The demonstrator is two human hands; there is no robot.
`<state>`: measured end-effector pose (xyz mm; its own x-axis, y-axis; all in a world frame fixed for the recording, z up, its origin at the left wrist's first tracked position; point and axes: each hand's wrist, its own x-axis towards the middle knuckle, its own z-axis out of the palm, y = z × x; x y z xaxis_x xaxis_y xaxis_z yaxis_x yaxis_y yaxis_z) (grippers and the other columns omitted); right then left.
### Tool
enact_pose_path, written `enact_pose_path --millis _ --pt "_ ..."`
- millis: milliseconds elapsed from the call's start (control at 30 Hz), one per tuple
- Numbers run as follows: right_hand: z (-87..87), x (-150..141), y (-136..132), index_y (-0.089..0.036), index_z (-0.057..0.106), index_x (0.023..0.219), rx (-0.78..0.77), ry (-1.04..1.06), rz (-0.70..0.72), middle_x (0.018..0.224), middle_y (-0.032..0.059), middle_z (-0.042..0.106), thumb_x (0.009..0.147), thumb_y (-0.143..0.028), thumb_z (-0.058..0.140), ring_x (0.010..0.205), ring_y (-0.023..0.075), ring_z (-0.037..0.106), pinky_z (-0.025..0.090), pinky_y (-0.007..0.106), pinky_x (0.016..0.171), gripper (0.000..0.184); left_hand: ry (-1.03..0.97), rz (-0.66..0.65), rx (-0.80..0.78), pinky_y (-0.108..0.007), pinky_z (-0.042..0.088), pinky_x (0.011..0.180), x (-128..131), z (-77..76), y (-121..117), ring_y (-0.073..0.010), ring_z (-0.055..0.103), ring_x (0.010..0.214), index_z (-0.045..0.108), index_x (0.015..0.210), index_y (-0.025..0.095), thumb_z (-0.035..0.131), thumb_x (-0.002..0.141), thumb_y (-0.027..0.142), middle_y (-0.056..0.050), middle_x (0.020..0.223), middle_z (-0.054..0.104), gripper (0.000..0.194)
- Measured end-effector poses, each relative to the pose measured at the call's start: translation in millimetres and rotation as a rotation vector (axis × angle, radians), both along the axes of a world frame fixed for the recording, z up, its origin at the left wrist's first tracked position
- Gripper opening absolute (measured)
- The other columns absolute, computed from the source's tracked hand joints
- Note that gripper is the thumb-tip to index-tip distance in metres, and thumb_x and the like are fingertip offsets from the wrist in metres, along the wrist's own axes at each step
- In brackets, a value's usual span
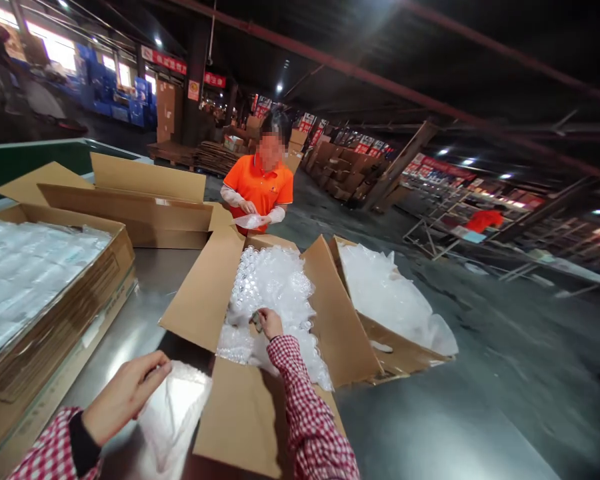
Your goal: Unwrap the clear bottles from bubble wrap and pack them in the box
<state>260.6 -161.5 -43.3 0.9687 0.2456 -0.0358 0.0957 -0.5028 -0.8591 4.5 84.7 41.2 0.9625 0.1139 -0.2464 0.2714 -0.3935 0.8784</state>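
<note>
My left hand (pixel 130 390) is closed at the top edge of a whitish see-through plastic bag (pixel 177 407), which hangs low over the metal table. Further forward, my right hand (pixel 271 323) reaches into an open cardboard box (pixel 195 290). Its fingers pinch a small grey-green object (pixel 256 321), too small to name. Bubble wrap (pixel 273 277) fills that box, just under the right hand. The box's flaps are folded outward, and my right forearm lies over the near one.
At left stands a carton (pixel 95 280) packed with plastic-wrapped packets; another open carton (pixel 130 213) is behind it. A carton (pixel 405 357) of white plastic bags sits at right. Across the metal table (pixel 430 433), a co-worker in an orange shirt (pixel 260 183) handles a clear bag.
</note>
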Motion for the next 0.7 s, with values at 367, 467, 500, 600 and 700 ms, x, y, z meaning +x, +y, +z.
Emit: enact_pose_path --millis 367,467,500,600,700 --pt "-57.7 37 23 -0.017 0.056 0.083 -0.167 -0.066 -0.197 0.079 0.0071 0.061 0.061 -0.011 0.061 0.084 0.0238 0.058 0.042 0.033 0.078 0.023 -0.064 0.101 0.345 -0.026 0.036 0.063 30 -21.6 20 -0.017 0.051 0.066 0.05 0.072 0.02 0.041 0.085 0.054 0.0 0.07 0.05 0.038" --pt "-32.6 30 7 -0.014 0.053 0.091 -0.11 -0.073 -0.278 0.081 0.0075 0.06 0.064 -0.026 0.061 0.08 0.0248 0.058 0.044 0.037 0.078 0.03 0.026 0.135 0.482 -0.026 0.029 0.06 37 -23.1 28 -0.0158 0.047 0.06 0.046 0.067 0.02 0.042 0.085 0.053 0.003 0.06 0.046 0.037" --pt "-19.6 23 1 -0.014 0.051 0.096 -0.087 -0.09 -0.299 0.086 0.0077 0.06 0.067 -0.032 0.059 0.081 0.0238 0.059 0.044 0.037 0.079 0.035 0.044 0.146 0.513 -0.026 0.028 0.059 40 -22.7 29 -0.0157 0.047 0.06 0.046 0.067 0.02 0.042 0.085 0.052 0.003 0.059 0.047 0.037" --pt "25.8 -19 -4 -0.017 0.046 0.105 0.115 -0.158 -0.249 0.099 0.0064 0.058 0.073 -0.044 0.058 0.084 0.0184 0.058 0.048 0.033 0.079 0.043 0.065 0.153 0.552 -0.026 0.027 0.06 47 -19.7 30 -0.0161 0.049 0.061 0.048 0.068 0.02 0.042 0.085 0.048 0.002 0.061 0.05 0.034" --pt "61.0 -81 12 -0.019 0.05 0.105 0.477 -0.165 -0.02 0.099 0.0062 0.06 0.073 -0.039 0.067 0.086 0.0178 0.059 0.05 0.03 0.075 0.041 0.055 0.138 0.552 -0.025 0.026 0.058 50 -15.5 26 -0.0164 0.05 0.06 0.049 0.07 0.02 0.04 0.086 0.046 0.001 0.059 0.05 0.032"
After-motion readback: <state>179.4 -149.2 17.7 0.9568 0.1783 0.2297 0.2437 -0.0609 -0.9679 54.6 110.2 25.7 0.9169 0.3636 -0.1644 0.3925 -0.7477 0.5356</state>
